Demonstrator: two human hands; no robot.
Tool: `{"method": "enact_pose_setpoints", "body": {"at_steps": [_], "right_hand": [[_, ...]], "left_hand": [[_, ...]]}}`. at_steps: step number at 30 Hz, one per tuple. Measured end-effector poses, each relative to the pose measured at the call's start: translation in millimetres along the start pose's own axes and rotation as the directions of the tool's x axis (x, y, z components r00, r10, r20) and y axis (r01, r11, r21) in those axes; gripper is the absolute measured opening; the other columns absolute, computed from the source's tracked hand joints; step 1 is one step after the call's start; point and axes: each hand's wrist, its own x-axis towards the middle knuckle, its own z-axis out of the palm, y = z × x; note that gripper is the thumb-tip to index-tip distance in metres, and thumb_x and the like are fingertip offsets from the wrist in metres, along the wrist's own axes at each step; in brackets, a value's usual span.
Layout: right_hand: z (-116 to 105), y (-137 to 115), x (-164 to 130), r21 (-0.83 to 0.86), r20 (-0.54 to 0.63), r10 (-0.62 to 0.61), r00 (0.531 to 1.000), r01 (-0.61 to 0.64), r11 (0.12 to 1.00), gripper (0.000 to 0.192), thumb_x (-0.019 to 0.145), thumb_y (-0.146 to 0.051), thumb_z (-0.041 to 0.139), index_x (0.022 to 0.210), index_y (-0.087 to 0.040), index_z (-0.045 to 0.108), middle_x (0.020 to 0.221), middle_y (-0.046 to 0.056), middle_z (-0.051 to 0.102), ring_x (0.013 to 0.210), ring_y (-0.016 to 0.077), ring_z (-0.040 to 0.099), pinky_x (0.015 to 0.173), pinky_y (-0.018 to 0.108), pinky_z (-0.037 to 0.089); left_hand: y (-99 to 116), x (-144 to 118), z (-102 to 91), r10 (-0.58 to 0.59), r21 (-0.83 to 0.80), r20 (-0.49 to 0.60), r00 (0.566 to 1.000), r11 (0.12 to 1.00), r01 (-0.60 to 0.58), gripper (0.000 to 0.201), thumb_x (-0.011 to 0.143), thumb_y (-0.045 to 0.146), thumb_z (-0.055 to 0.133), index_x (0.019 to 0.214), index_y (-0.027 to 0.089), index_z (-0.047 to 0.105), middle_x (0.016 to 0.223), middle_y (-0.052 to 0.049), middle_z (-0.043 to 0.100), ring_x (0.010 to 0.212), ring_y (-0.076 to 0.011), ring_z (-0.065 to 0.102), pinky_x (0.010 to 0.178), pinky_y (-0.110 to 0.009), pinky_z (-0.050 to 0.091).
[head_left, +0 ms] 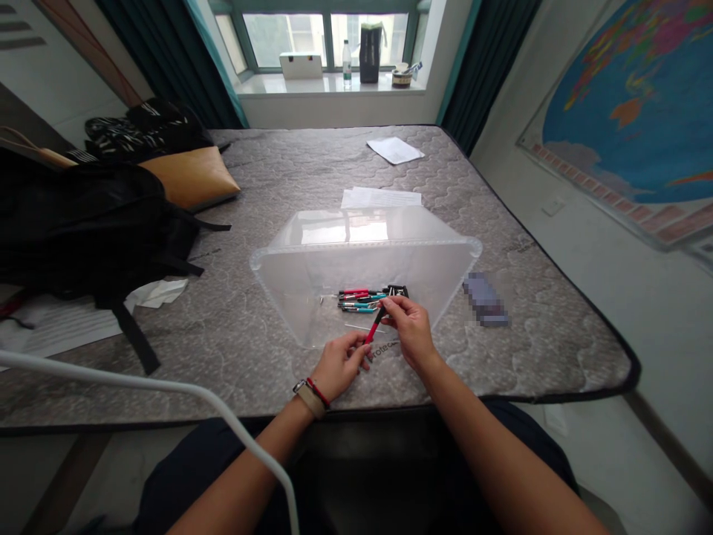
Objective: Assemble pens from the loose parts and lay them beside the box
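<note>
A clear plastic bin (312,256) sits on a bare grey mattress (290,171) in front of me. Several red, teal and black pens (359,299) lie on its bottom. A red pen (373,329) is held between both hands just over the bin's near edge. My right hand (409,327) pinches its upper end, my left hand (339,364) grips its lower end. A red band and a tan strap circle my left wrist.
A black backpack (83,223) and a tan cushion (192,177) lie at the left, with papers (67,323) under the bag. More sheets (394,149) lie behind the bin. A small grey object (484,299) rests right of it. A white tube (167,390) crosses the lower left.
</note>
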Motion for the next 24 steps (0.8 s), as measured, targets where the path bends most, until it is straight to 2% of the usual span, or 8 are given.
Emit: {"method": "enact_pose_setpoints", "body": {"at_steps": [3, 9, 13, 19, 24], "right_hand": [[0, -2, 0, 0.023, 0.006, 0.009, 1.000, -0.009, 1.000, 0.030, 0.076, -0.047, 0.071, 0.087, -0.019, 0.071, 0.086, 0.003, 0.070, 0.079, 0.0160, 0.064, 0.063, 0.023, 0.053], [4, -1, -2, -0.006, 0.119, 0.042, 0.992, -0.042, 0.999, 0.035, 0.075, -0.050, 0.071, 0.090, -0.019, 0.073, 0.090, 0.004, 0.070, 0.078, 0.0164, 0.065, 0.064, 0.026, 0.055], [6, 1, -3, -0.009, 0.089, 0.064, 0.994, -0.063, 0.998, 0.037, 0.073, -0.049, 0.074, 0.096, -0.020, 0.072, 0.092, 0.004, 0.071, 0.078, 0.0167, 0.065, 0.064, 0.026, 0.054], [6, -2, -4, 0.039, 0.051, 0.085, 0.995, -0.087, 0.995, 0.030, 0.071, -0.045, 0.076, 0.087, -0.020, 0.073, 0.091, 0.004, 0.070, 0.082, 0.0168, 0.063, 0.065, 0.025, 0.052], [2, -1, -1, 0.095, 0.038, 0.078, 0.996, -0.082, 0.992, 0.025, 0.072, -0.042, 0.076, 0.085, -0.021, 0.072, 0.089, 0.003, 0.070, 0.082, 0.0157, 0.062, 0.066, 0.024, 0.051]], "left_hand": [[0, 0, 0.8, -0.043, -0.062, -0.013, 0.999, 0.997, 0.042, 0.032, 0.088, 0.040, 0.056, 0.108, 0.016, 0.064, 0.082, -0.006, 0.070, 0.064, -0.0155, 0.069, 0.052, -0.021, 0.050], [-6, 0, -2.7, -0.100, -0.182, -0.058, 0.993, 0.979, 0.088, 0.037, 0.085, 0.042, 0.060, 0.110, 0.015, 0.063, 0.089, -0.008, 0.070, 0.062, -0.0142, 0.067, 0.049, -0.020, 0.049], [-9, 0, -1.9, -0.074, -0.125, -0.073, 0.995, 0.990, 0.065, 0.036, 0.085, 0.040, 0.061, 0.111, 0.017, 0.065, 0.090, -0.006, 0.071, 0.063, -0.0136, 0.067, 0.051, -0.020, 0.049], [-11, -1, 0.1, -0.038, -0.083, -0.069, 0.997, 0.996, 0.032, 0.034, 0.084, 0.040, 0.062, 0.110, 0.018, 0.067, 0.090, -0.006, 0.072, 0.062, -0.0133, 0.067, 0.057, -0.022, 0.050], [-8, 0, 0.9, -0.080, -0.080, -0.029, 0.996, 0.994, 0.078, 0.035, 0.083, 0.040, 0.062, 0.107, 0.015, 0.067, 0.084, -0.007, 0.073, 0.061, -0.0140, 0.066, 0.051, -0.021, 0.047]]}}
